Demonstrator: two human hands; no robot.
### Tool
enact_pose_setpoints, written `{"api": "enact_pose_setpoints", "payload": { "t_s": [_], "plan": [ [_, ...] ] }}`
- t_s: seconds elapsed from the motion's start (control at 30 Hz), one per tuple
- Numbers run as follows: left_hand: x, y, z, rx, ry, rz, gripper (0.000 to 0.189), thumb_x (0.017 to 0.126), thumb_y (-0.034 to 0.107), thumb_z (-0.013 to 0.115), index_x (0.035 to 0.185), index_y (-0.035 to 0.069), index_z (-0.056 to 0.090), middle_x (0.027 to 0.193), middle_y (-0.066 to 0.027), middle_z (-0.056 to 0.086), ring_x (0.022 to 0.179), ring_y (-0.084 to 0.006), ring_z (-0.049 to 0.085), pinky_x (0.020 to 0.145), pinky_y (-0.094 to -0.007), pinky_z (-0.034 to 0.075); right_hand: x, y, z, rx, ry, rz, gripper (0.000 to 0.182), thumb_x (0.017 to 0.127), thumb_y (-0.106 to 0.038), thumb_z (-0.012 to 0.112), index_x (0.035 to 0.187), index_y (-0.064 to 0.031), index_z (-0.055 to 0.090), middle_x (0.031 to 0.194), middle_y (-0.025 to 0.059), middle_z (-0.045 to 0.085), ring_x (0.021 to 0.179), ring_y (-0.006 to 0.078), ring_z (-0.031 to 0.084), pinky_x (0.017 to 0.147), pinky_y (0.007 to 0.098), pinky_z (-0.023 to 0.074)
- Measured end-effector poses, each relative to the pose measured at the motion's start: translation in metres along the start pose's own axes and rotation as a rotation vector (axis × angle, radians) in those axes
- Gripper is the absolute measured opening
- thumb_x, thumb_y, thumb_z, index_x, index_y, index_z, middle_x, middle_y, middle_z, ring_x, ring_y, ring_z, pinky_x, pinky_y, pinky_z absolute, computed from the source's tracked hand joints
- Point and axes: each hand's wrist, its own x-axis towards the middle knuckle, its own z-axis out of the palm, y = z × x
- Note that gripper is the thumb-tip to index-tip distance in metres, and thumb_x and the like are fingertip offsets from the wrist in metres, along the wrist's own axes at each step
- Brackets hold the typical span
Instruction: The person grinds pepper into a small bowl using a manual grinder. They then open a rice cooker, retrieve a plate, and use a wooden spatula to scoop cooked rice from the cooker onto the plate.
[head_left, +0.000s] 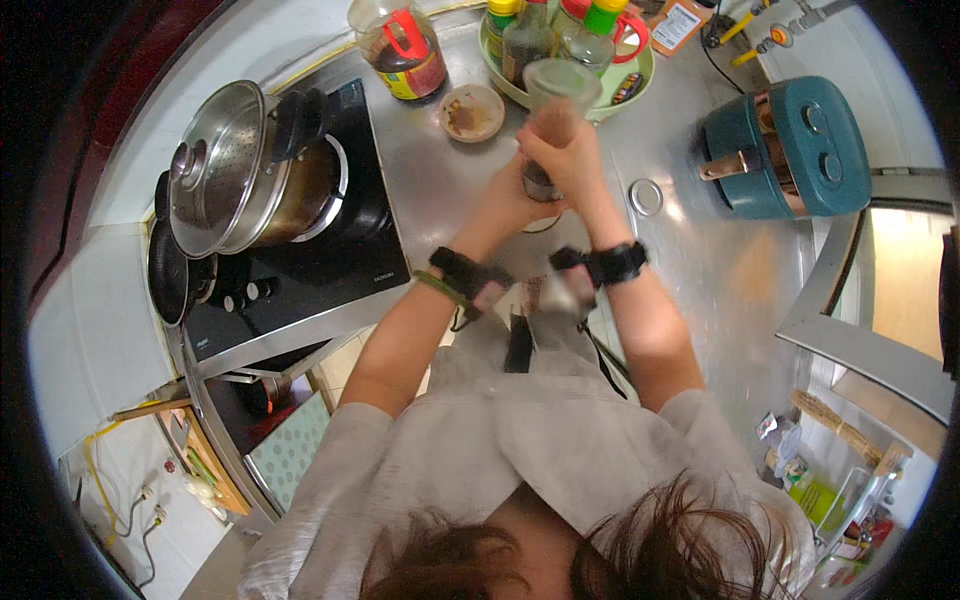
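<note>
Both hands are raised over the steel countertop (480, 172), close together on one blurred object. My left hand (517, 195) is wrapped round the lower part, a small clear container with dark contents (541, 180). Above it, my right hand (562, 146) grips the upper part, where a clear glass rim or base (562, 82) sticks out past the fingers. Whether these are one jar or two pieces I cannot tell. A round metallic lid (646, 197) lies right of my right wrist. Beyond the hands is a small bowl with brown residue (471, 114).
At left, a lidded steel steamer pot (247, 180) stands on the black cooktop (322, 277), with a frying pan (169, 262) beside it. A green tray (600, 112) of bottles and a jar with a red handle (409, 60) stand behind. A teal appliance (795, 150) is at right.
</note>
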Motion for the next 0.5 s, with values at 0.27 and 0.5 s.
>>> {"api": "enact_pose_setpoints", "payload": {
  "t_s": [0.27, 0.5],
  "plan": [
    [0.005, -0.025, -0.003, -0.029, -0.019, 0.120, 0.074, 0.057, 0.025, 0.081, 0.119, 0.007, 0.045, 0.105, -0.0164, 0.061, 0.099, -0.0323, 0.058, 0.082, -0.0390, 0.046, -0.012, 0.018, -0.009, 0.215, -0.062, -0.096, 0.041, 0.073, -0.006, 0.071, 0.108, -0.0006, 0.050, 0.098, 0.0108, 0.061, 0.087, 0.0154, 0.058, 0.077, 0.0294, 0.0465],
    [0.000, -0.012, -0.003, 0.085, -0.014, -0.035, 0.071, 0.055, 0.022, 0.081, 0.115, 0.005, 0.048, 0.106, -0.0167, 0.060, 0.100, -0.0309, 0.057, 0.086, -0.0364, 0.044, 0.000, 0.015, -0.009, 0.186, -0.129, 0.050, 0.025, 0.076, -0.006, 0.068, 0.097, 0.0001, 0.055, 0.087, 0.0058, 0.061, 0.077, 0.0118, 0.056, 0.068, 0.0269, 0.0457]
  ]
}}
